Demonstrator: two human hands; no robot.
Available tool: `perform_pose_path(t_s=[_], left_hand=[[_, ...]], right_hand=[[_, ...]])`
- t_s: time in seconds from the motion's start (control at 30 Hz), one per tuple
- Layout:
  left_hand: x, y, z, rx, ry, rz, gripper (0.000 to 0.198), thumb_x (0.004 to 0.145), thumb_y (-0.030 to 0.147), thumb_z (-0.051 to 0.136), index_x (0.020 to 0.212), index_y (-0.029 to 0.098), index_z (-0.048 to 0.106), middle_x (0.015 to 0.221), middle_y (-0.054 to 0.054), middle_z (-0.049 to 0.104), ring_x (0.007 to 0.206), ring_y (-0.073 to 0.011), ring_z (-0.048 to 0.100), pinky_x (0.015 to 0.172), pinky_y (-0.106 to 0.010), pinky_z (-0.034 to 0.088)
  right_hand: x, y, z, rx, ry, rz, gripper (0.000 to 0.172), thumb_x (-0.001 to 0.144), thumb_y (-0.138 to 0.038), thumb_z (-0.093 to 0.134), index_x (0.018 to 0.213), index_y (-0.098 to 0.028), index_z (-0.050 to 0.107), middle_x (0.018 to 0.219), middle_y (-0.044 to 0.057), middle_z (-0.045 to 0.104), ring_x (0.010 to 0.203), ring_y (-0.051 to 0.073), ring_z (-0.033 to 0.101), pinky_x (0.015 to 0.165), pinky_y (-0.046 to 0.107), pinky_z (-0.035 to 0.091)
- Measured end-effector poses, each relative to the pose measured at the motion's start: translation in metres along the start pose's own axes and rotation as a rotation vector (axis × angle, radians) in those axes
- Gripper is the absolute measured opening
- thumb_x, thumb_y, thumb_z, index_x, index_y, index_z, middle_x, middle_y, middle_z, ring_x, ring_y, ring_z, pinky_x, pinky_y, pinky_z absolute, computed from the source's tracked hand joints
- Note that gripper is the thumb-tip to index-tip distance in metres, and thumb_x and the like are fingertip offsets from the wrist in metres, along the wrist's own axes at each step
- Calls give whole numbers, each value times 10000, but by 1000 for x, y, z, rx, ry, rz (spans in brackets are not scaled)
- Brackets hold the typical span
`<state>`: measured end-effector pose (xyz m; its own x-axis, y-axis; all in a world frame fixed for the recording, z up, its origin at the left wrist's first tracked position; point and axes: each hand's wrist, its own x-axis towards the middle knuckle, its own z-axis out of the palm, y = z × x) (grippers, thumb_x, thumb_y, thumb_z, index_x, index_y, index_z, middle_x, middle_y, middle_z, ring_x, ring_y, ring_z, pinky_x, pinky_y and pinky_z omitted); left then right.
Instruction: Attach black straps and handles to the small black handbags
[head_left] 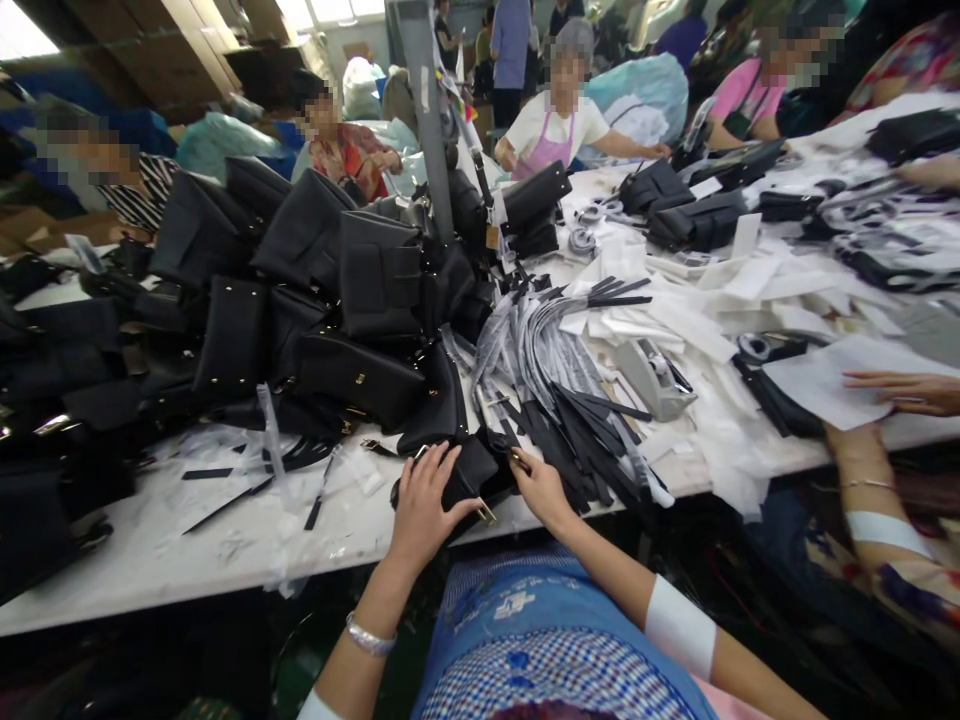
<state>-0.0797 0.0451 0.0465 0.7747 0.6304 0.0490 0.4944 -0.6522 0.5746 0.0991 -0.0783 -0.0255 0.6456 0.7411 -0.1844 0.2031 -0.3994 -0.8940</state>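
Observation:
A small black bag [471, 470] with gold metal fittings lies at the near edge of the white table [225, 540]. My left hand [424, 500] rests on top of the bag, fingers curled over its front edge and gripping it. My right hand [538, 487] pinches the bag's right end by a gold clasp. A heap of black straps in clear sleeves [559, 385] lies just beyond my right hand.
A big pile of black bags [322, 300] covers the table's left half. White paper sheets [690, 300] and a tape dispenser [652, 375] lie to the right. A neighbour's hand [904, 390] rests on paper at far right. Other people work across the table, behind a grey post [427, 110].

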Motion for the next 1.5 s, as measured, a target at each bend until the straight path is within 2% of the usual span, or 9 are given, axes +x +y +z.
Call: perform_pose_path(t_s=[0.2, 0.4, 0.57, 0.73, 0.87, 1.03, 1.27, 1.37, 1.5], left_hand=[[12, -10, 28, 191, -160, 71, 683, 789, 445, 656, 1405, 271, 416, 1521, -113, 343, 1381, -321, 321, 1108, -510, 272], [11, -13, 38, 222, -88, 74, 647, 814, 441, 626, 1400, 263, 416, 1499, -117, 374, 1364, -324, 352, 1085, -518, 330], [9, -14, 37, 202, -61, 24, 518, 879, 424, 534, 1368, 268, 463, 1478, -91, 417, 1364, -303, 367, 1083, -522, 351], [10, -9, 27, 109, -13, -58, 459, 894, 398, 515, 1333, 265, 509, 1477, -82, 419, 1354, -286, 388, 1095, -522, 351], [19, 9, 14, -65, 82, -108, 412, 891, 370, 527, 1287, 259, 558, 1438, -74, 471, 1330, -271, 420, 1118, -499, 327], [60, 50, 20, -626, 19, -292, 365, 864, 396, 589, 1182, 224, 635, 1249, -99, 638, 1175, -258, 579, 1065, -423, 405], [128, 95, 67, -1410, -337, -711, 329, 937, 352, 496, 1088, 95, 635, 1095, -190, 699, 916, -227, 704, 787, -333, 571], [141, 99, 73, -1565, -290, -756, 217, 935, 233, 510, 999, 84, 653, 997, -163, 726, 835, -190, 715, 742, -296, 587], [152, 93, 56, -1649, -64, -730, 172, 925, 131, 505, 913, 74, 667, 827, -109, 738, 727, -143, 712, 700, -243, 590]], right_hand=[[5, 5, -16, -89, -199, -137, 353, 880, -410, 538, 1138, -221, 685, 1113, 36, 709, 1015, 210, 657, 906, 314, 501], [83, 26, -63, -313, 108, 19, 303, 908, -254, 491, 1152, -153, 639, 1122, 102, 677, 1031, 202, 619, 934, 308, 446], [149, 31, -68, -420, 186, 122, 252, 831, -226, 614, 1073, -168, 657, 1188, 145, 616, 1155, 268, 524, 960, 370, 385], [169, 25, -75, -372, 159, 181, 79, 803, -173, 616, 846, -167, 682, 1084, 139, 657, 1146, 285, 528, 953, 385, 370], [169, 14, -94, -213, 162, 165, 150, 887, -215, 513, 938, -169, 646, 1113, 152, 650, 1150, 277, 540, 952, 391, 389], [139, -9, -104, 109, 56, 152, 260, 967, -345, 380, 1047, -177, 562, 938, 96, 701, 814, 186, 678, 730, 317, 528], [28, -33, -72, 823, -168, 202, 426, 784, -560, 647, 903, -154, 599, 822, 57, 695, 635, 135, 646, 623, 273, 522], [-14, -27, -60, 820, -224, 257, 452, 777, -560, 659, 956, -147, 616, 809, 63, 709, 640, 143, 655, 635, 286, 511], [-49, -17, -66, 738, -333, 231, 439, 750, -476, 728, 1005, -126, 655, 853, 76, 723, 721, 148, 666, 717, 281, 494]])
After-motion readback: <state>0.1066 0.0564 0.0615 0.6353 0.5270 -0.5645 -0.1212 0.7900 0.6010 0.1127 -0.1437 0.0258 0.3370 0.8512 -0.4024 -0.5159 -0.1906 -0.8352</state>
